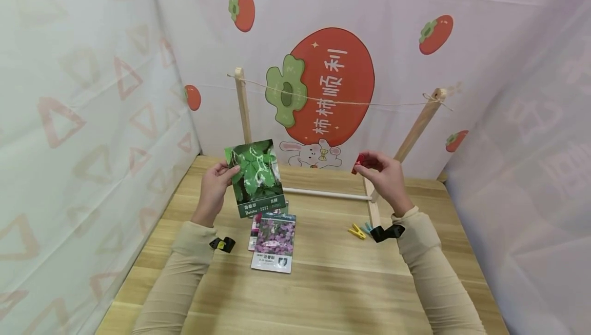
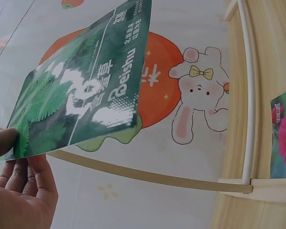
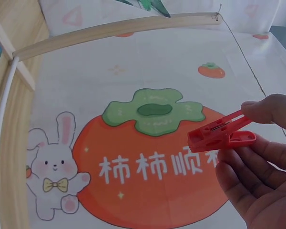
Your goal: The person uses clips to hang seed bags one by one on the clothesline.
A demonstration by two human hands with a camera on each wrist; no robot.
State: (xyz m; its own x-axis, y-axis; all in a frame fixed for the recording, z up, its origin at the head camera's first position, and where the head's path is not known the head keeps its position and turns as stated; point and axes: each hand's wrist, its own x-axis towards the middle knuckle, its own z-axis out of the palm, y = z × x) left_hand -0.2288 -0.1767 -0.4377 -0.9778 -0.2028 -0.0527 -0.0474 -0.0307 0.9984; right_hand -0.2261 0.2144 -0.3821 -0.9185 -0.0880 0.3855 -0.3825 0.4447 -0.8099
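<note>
Green packet [image 1: 255,178], one edge clamped in the left hand's [image 1: 216,185] fingers in front of the string's [image 1: 341,102] left half, could, I reckon, swivel from that lone grip, and the red clip [image 1: 357,164] the right hand [image 1: 386,178] pinches might spring loose if squeezed askew.

Packets [image 1: 276,242], pegs [image 1: 356,231], frame [image 1: 374,214] on table [image 1: 332,283]

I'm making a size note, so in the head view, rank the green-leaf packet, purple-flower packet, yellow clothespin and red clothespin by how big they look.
1. Green-leaf packet
2. Purple-flower packet
3. Yellow clothespin and red clothespin: unranked, since the right hand partly covers the red one.
</note>
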